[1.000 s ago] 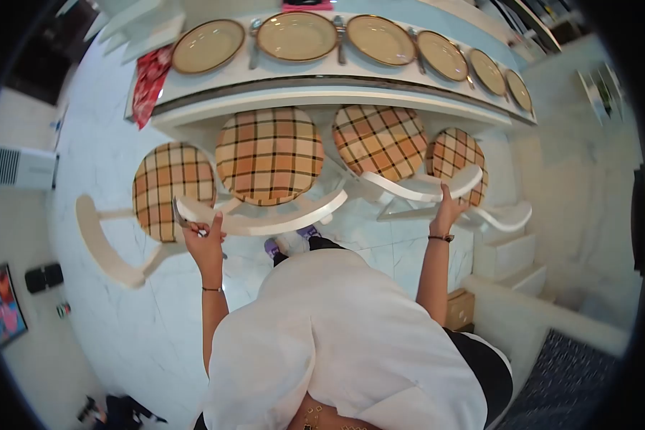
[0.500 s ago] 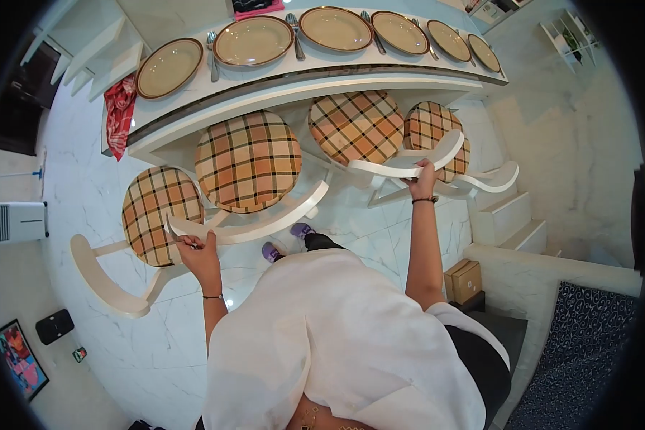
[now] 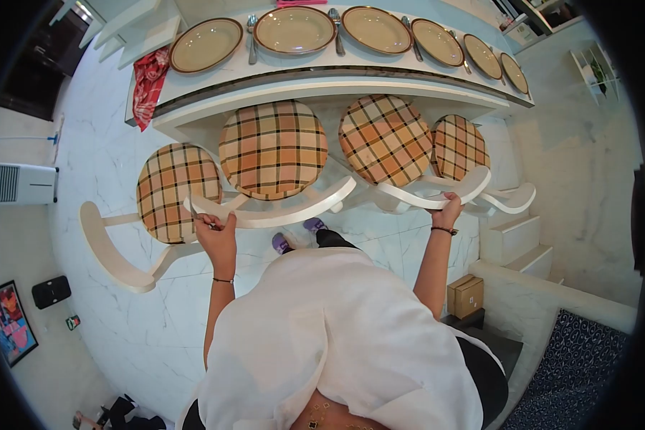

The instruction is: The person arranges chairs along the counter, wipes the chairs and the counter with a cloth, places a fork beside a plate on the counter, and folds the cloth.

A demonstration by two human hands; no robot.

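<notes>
My left hand is closed at the left end of a white chair backrest. A thin metal utensil sticks up from its fingers; its kind I cannot make out. That chair has a round plaid seat. My right hand is wrapped round the backrest of another chair, whose plaid seat lies partly under the counter. Whether that hand holds anything else is hidden.
Several beige plates with brown rims line the white counter, with spoons and forks between them. A red patterned cloth hangs off its left end. Further plaid chairs stand at either side. A cardboard box sits at right.
The view has shifted, so the counter and chairs appear further right. The chair at my right hand is turned or moved slightly toward the counter. Both hands stay at the backrests.
</notes>
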